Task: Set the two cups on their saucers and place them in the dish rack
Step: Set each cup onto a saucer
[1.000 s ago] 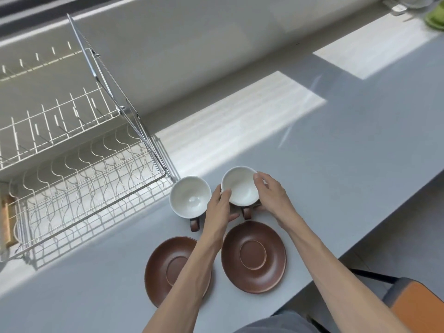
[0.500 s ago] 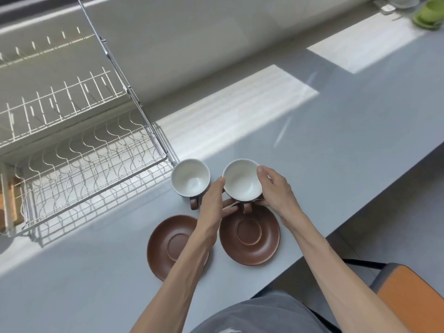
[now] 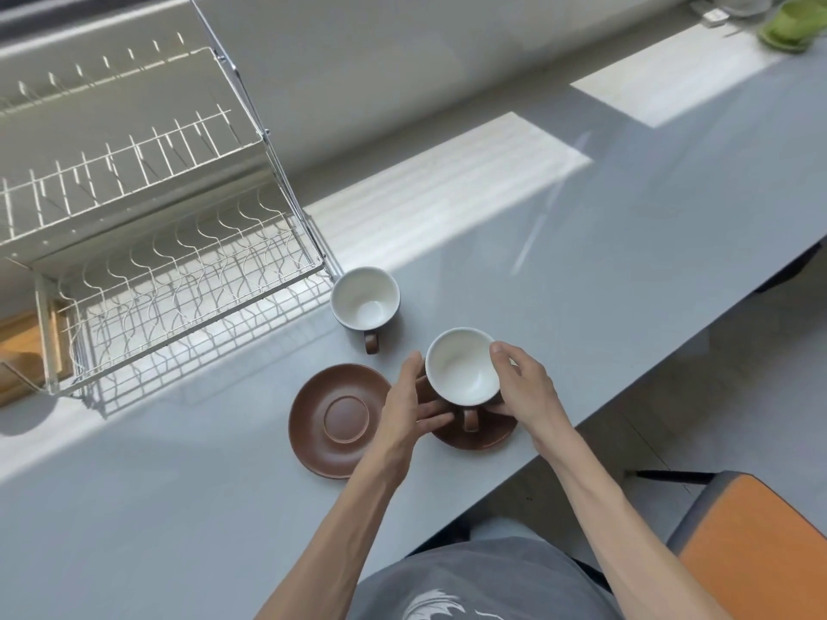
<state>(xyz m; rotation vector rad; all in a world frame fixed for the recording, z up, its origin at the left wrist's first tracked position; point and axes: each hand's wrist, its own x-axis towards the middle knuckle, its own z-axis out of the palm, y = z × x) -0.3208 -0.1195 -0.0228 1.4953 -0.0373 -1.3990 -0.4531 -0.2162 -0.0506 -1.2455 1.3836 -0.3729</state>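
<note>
Two cups, brown outside and white inside, and two brown saucers are on the grey counter. The near cup (image 3: 463, 365) is over the right saucer (image 3: 485, 434), its handle toward me; whether it rests on it I cannot tell. My right hand (image 3: 526, 389) grips its right side. My left hand (image 3: 409, 407) cups its left side, fingers on the saucer. The far cup (image 3: 364, 297) stands alone by the rack's corner. The left saucer (image 3: 333, 418) lies bare. The white wire dish rack (image 3: 179, 279) stands at the left.
The counter's front edge runs diagonally just right of my right hand. An orange-seated chair (image 3: 756, 539) is below at the right. Green dishes (image 3: 792, 24) sit at the far right corner. A wooden board (image 3: 27, 346) lies left of the rack.
Both hands have carried the right cup toward me, from beside the other cup to over the right saucer. The far cup and left saucer have stayed put.
</note>
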